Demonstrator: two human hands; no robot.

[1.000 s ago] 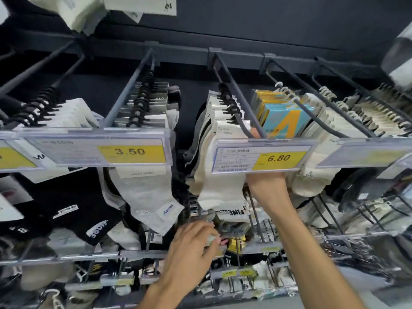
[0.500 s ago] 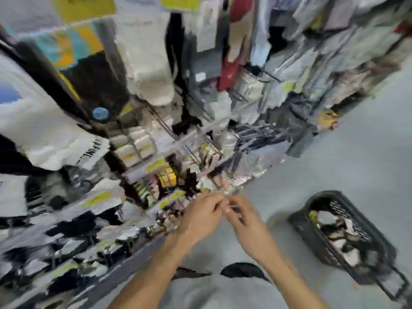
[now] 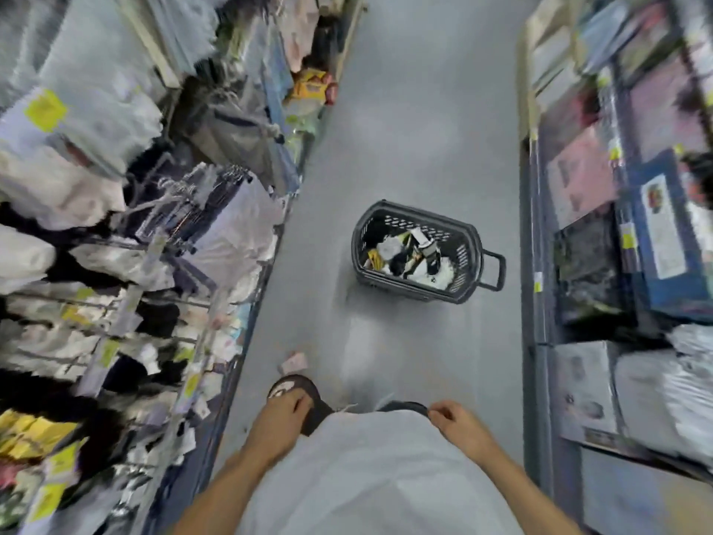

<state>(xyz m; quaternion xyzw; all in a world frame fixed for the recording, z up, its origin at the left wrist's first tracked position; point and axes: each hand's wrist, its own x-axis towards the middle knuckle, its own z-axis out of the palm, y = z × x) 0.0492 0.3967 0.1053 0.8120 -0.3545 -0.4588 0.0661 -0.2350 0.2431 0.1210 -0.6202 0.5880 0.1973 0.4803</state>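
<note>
- A smooth pale grey aisle floor (image 3: 405, 129) runs up the middle of the view, between goods on both sides.
- A tall wire hook rack of packaged socks (image 3: 115, 264) fills the left side, with yellow price tags along its rails; it is badly blurred.
- Blue-framed shelving with boxed and bagged goods (image 3: 617, 225) lines the right side.
- The person's white garment (image 3: 370, 476) covers the bottom centre, between the two forearms.
- A dark grey perforated plastic shopping basket (image 3: 467, 264) stands on the floor ahead of the person, well apart from both hands and nearer the right shelving; its loop handle points right.
- Mixed white, black and yellow sock packs (image 3: 409, 260) lie in a heap inside the basket.
- The left hand (image 3: 283, 413) hangs low with its fingers loosely curled; nothing shows in it.
- The right hand (image 3: 459, 420) sits at the garment's edge, thumb and forefinger drawn together; I cannot tell whether they pinch anything.
- A dark slipper with a pale print (image 3: 287, 386) shows just beyond the left hand.
- A small pinkish packet (image 3: 294, 362) lies on the floor just ahead of the slipper.
</note>
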